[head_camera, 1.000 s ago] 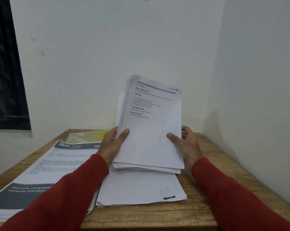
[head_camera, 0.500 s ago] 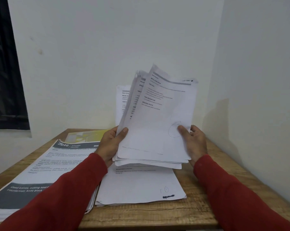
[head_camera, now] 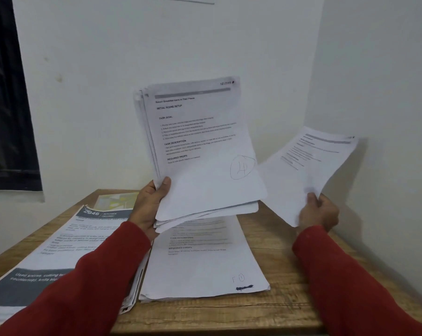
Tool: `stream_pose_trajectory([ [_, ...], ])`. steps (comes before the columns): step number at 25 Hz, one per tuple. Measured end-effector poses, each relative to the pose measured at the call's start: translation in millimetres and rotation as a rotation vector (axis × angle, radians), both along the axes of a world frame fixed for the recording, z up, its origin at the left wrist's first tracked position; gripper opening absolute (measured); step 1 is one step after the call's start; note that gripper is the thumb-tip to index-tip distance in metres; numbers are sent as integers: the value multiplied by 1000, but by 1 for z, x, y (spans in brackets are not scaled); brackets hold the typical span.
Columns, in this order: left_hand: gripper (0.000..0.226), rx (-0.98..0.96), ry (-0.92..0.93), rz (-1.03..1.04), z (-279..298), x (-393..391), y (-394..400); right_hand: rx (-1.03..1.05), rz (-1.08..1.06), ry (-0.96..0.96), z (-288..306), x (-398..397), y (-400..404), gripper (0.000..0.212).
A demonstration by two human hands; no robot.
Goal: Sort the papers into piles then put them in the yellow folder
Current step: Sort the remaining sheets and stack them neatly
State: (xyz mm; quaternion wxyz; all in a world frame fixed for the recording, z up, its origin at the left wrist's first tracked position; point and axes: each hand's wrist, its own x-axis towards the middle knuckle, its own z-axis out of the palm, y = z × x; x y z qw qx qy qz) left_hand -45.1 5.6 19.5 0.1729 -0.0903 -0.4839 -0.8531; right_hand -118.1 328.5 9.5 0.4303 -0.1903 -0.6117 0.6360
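Slippage is the likely fault: a single sheet (head_camera: 309, 166) is pinched at its lower edge by the right hand (head_camera: 317, 212), off beside the stack of papers (head_camera: 205, 151) gripped by the left hand (head_camera: 148, 209). The yellow folder (head_camera: 116, 200) lies beyond the left hand on the table (head_camera: 275, 241), partly covered by a printed pile (head_camera: 59, 248).

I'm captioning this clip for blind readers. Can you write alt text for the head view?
A left hand holds up a stack of printed white papers while the right hand pinches a single printed sheet off to the side, above a wooden table bearing two paper piles.
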Motion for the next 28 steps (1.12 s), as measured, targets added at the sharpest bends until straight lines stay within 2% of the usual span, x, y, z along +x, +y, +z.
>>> stream_pose_trajectory([
  [2,21,-14,-2,-22,1,1,2,53,148,1,1,5,-9,21],
  [5,21,-62,-30,-5,-2,0,8,97,611,77,3,19,-37,17],
  [7,24,-102,-46,25,-6,-2,9,102,824,93,6,30,-53,19],
  [12,23,-127,-81,46,-11,-6,9,9,991,103,11,42,-64,20],
  [16,20,-195,-59,123,-15,-7,14,-64,1185,-29,10,40,-64,55],
  [18,18,-224,-46,137,-15,-7,14,-17,1172,6,9,38,-63,51],
  [21,17,-264,-24,149,-15,-7,14,-52,1017,48,12,35,-62,41],
  [24,17,-300,4,173,-14,-6,14,-45,1023,14,12,32,-59,45],
  [28,20,-338,10,121,-13,-2,16,4,1011,77,8,35,-60,35],
])
